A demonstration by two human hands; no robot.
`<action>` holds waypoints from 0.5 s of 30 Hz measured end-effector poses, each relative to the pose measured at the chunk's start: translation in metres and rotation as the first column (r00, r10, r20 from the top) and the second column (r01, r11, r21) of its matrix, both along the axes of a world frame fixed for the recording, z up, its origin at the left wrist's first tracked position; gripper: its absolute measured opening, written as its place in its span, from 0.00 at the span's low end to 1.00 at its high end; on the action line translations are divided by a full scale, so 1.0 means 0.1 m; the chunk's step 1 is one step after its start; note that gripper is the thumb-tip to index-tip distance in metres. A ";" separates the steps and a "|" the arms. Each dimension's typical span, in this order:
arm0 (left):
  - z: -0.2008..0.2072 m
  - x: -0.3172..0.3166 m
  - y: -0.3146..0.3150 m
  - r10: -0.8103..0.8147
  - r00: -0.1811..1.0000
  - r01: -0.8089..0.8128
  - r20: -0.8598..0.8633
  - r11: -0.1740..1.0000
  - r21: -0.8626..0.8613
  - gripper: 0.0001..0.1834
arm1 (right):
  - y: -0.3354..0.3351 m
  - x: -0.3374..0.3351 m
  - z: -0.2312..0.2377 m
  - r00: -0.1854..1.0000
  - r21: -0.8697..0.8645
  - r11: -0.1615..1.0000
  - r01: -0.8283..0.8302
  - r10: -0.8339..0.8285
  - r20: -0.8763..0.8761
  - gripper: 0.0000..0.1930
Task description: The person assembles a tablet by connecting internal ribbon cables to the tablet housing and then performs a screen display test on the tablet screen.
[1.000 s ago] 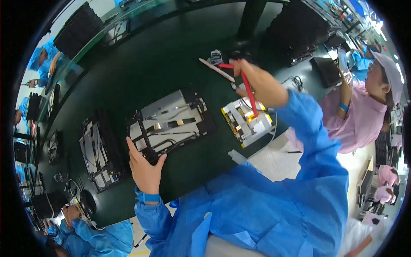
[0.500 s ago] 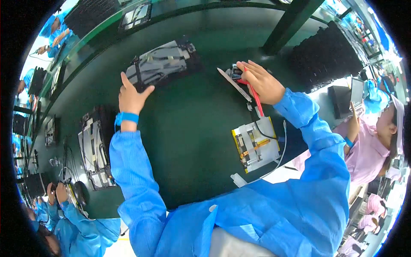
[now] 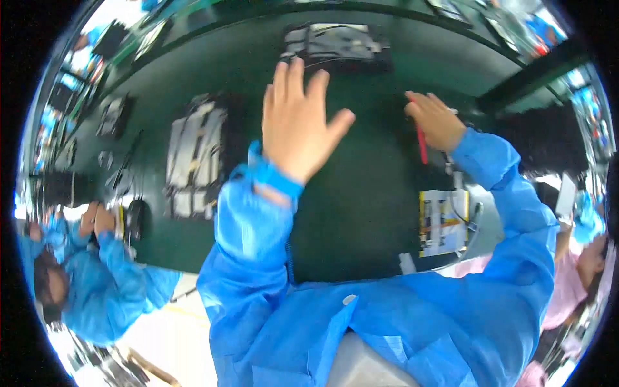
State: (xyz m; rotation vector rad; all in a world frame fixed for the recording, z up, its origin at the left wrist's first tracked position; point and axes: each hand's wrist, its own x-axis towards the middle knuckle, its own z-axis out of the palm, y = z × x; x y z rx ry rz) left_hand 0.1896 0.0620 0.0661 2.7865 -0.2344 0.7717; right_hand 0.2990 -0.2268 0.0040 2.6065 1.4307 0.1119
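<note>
My left hand (image 3: 298,126) is raised above the green tabletop with its fingers spread and nothing in it, a blue band around the wrist. Just beyond its fingertips lies a flat black-and-silver device part (image 3: 338,44) with dark strips across it. Over on the right, my right hand (image 3: 440,122) is closed around a slim red tool (image 3: 422,145), whose exact kind is blurred. Nearer me, below that hand, lies a flat yellow-edged panel (image 3: 443,222) with white sheets and an orange strip, possibly a battery.
Another black-and-silver device part (image 3: 195,158) lies left of my left arm. A dark stack (image 3: 545,138) and a green post (image 3: 535,74) stand at the right. A white cable (image 3: 476,226) runs beside the panel. A co-worker in blue (image 3: 103,277) sits at the left.
The whole view has swung, so things sit elsewhere in the picture. My left hand has come away from the far device part. The red tool stays in my right hand.
</note>
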 end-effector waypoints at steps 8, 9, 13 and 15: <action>-0.17 -1.43 2.07 0.485 0.853 -0.522 -0.193 0.797 -0.304 0.28 | 0.91 -0.34 0.60 0.977 0.007 0.998 -0.062 0.062 -0.204 0.37; -0.35 -1.50 2.43 0.531 0.822 -0.570 -0.207 0.757 -0.319 0.28 | 1.16 -0.37 0.54 0.939 0.135 0.981 -0.140 0.175 -0.296 0.36; -0.80 -1.58 3.05 0.096 0.902 -0.413 -0.422 0.480 -0.774 0.30 | 2.34 -0.73 0.26 0.526 0.298 0.943 0.150 0.179 -0.832 0.32; -0.82 -1.52 2.96 0.094 0.872 -0.445 -0.480 0.559 -0.699 0.30 | 2.86 -0.88 0.00 0.273 0.222 0.863 0.453 0.103 -0.957 0.34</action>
